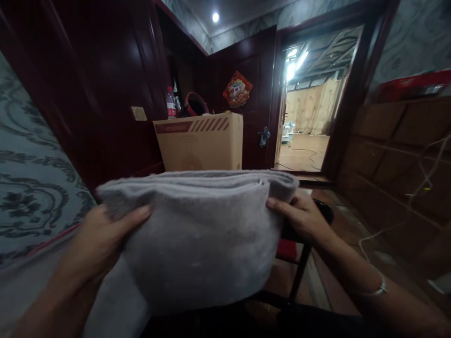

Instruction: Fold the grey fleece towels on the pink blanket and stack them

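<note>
A thick grey folded cloth hangs between my two hands, its layered folds along the top edge. My left hand grips its left side, thumb pressed on the near face and the other fingers hidden behind. On the right side, my right hand pinches the cloth with the thumb in front. The fabric sags in the middle, above my dark-clothed lap. Whether it is a blanket or a towel I cannot tell.
Beyond the cloth stands a cardboard box with a red-capped bottle on top. A dark chair is at the right. Stacked brown boxes line the right wall, with a white cable hanging there. An open doorway shows a lit room.
</note>
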{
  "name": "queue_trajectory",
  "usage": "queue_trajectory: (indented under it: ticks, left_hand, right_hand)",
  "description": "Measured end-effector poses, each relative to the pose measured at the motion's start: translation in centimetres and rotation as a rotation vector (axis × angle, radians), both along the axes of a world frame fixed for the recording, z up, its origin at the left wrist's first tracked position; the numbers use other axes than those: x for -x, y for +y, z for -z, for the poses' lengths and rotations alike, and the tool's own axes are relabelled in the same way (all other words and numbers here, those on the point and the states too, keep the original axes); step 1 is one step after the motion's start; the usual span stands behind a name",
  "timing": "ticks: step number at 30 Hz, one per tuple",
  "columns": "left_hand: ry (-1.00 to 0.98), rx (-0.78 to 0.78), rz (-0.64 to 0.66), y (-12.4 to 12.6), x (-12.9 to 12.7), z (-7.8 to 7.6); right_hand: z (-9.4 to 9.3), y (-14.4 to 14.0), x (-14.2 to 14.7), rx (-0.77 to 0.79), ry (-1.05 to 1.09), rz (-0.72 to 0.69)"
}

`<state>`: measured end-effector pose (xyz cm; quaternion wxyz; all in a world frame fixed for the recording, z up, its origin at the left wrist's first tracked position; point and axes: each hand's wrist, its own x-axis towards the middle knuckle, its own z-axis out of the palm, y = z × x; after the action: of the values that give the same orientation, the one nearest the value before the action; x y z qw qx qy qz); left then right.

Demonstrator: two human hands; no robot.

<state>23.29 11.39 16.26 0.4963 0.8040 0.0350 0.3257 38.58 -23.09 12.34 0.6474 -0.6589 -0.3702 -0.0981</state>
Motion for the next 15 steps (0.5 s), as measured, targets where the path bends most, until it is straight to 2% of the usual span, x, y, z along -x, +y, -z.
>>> queue_trajectory:
  ticks: [2,3,6,8,9,10,12,14,15]
  left_hand:
    - [0.022,0.193,0.074,-3.4,-4.6,-1.2]
    - [0.042,0.225,0.157,-4.9,-7.0,-1.9]
    - [0.035,0.211,0.376,-7.8,-14.8,-3.7]
    - [0.072,0.182,0.440,-9.2,-20.4,-4.5]
    - [0.108,0.166,0.432,-10.0,-23.2,-4.5]
    - [0.131,0.131,0.393,-10.9,-25.7,-4.2]
    - [0.044,-0.020,0.171,-13.4,-29.4,-2.4]
    - [-0.044,-0.316,0.029,-16.2,-31.0,0.8]
    - [-0.050,-0.493,0.066,-17.5,-31.1,2.6]
  right_hand:
    - [-1.0,-2.6,-1.4,-0.013,0.064,0.112]
    - [-1.4,-3.7,-2.4,-0.022,0.092,0.158]
    - [-2.2,-6.6,-6.8,-0.055,0.146,0.267]
    - [-2.1,-8.1,-10.8,-0.090,0.182,0.329]
    - [-1.7,-8.7,-12.9,-0.103,0.216,0.362]
    - [-1.2,-9.2,-14.9,-0.103,0.275,0.402]
    - [0.4,-10.0,-18.5,-0.054,0.443,0.473]
    - [2.4,-10.4,-21.1,0.039,0.608,0.495]
    - [3.4,-10.6,-22.1,0.087,0.668,0.482]
